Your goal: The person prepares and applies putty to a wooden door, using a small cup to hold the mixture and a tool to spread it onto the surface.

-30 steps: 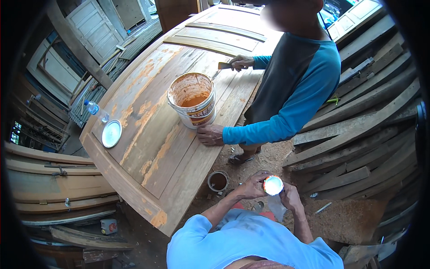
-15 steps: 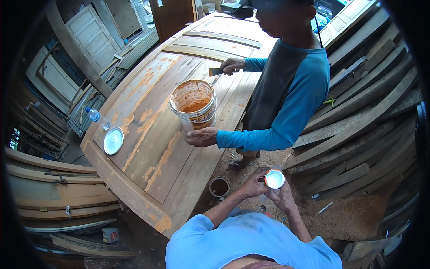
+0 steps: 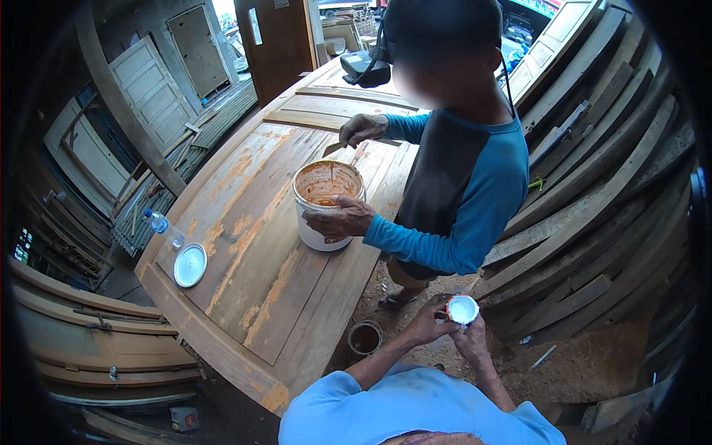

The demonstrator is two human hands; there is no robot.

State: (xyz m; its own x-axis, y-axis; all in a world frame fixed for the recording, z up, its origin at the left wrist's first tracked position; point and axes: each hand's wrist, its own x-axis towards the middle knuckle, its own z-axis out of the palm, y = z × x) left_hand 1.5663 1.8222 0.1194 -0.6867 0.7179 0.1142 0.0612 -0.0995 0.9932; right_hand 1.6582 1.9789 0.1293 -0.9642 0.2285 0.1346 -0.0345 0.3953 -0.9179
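Both my hands are closed around a small can (image 3: 463,309) with a bright white top and some orange on its side, held in front of my body. My left hand (image 3: 432,320) wraps its left side, and my right hand (image 3: 470,340) grips it from below and the right. Whether the white is a lid or contents, I cannot tell. Across from me, a co-worker has one hand (image 3: 343,216) on the side of a white bucket (image 3: 320,231) smeared inside with orange-brown paste. The co-worker's other hand (image 3: 363,130) holds a scraper (image 3: 334,149) near the far rim.
The bucket stands on a large wooden door panel (image 3: 297,311) patched with orange filler. A white round lid (image 3: 190,265) and a plastic bottle (image 3: 158,221) lie at its left. A small pail of dark liquid (image 3: 365,337) is below its edge. Stacked planks (image 3: 586,200) line the right.
The co-worker's bucket has gone from tilted to more upright, and the hand under it now rests on its side. The scraper has come to the rim. My hands keep holding the can.
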